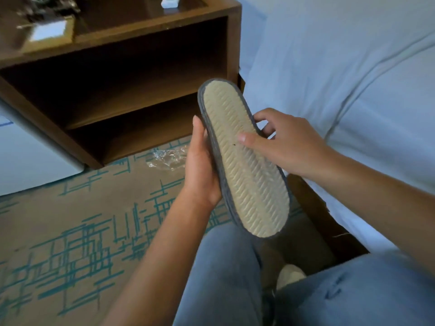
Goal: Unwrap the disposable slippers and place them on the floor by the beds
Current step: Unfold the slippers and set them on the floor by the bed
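Far left sat a white unit (28,161), then a dark wood nightstand (117,67) w/ open shelves; crumpled clear wrapper (168,158) lay on the carpet (70,220) in front of it, tan w/ teal line pattern. So unwrapping looked done, at least for this pair. Left hand (200,170) cupped the slipper (244,156) from its left edge, fingers curled behind, thumb up along the rim. Slipper was held in the air above the person's knees, sole up – beige, ribbed in a herringbone-ish tread, long oval, w/ grey fabric trim. Looked like maybe 2 stacked together, couldn't tell for sure. Right hand (284,142) pinched the right edge, thumb flat across the sole, fingers tucked behind. Further right, the bed (341,78), smooth white linen. Still left, I'd say: separate them & set them on the floor by the beds
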`<action>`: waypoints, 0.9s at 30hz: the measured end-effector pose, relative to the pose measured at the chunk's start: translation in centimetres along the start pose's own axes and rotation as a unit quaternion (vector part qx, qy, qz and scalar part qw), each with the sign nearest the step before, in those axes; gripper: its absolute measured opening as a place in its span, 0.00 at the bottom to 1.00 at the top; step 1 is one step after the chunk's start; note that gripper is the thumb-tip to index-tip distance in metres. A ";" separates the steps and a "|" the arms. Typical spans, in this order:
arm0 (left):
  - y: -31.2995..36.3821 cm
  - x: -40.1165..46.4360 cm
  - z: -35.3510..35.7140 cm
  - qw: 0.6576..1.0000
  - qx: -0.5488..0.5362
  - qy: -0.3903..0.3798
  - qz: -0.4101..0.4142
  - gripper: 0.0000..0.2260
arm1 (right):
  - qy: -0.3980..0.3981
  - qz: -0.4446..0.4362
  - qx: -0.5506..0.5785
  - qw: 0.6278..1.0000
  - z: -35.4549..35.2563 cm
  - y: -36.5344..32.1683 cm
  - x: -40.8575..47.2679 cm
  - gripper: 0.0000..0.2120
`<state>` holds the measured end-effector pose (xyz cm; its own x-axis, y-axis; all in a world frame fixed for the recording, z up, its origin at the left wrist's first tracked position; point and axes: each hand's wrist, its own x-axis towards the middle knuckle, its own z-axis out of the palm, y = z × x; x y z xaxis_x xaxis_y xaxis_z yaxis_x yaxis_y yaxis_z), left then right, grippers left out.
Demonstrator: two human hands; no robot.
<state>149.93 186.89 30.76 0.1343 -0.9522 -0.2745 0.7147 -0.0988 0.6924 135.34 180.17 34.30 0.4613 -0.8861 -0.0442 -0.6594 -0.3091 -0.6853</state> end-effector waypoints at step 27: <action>-6.9 3.9 -1.2 0.976 0.203 -0.082 -0.013 0.28 | -0.059 0.104 0.266 0.956 2.3 5.8 0.4 0.24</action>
<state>146.40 184.20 24.12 -0.0153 -0.9777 -0.2093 0.3807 -0.1993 0.9030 133.04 178.83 28.66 0.4377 -0.8542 -0.2807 -0.3628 0.1179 -0.9244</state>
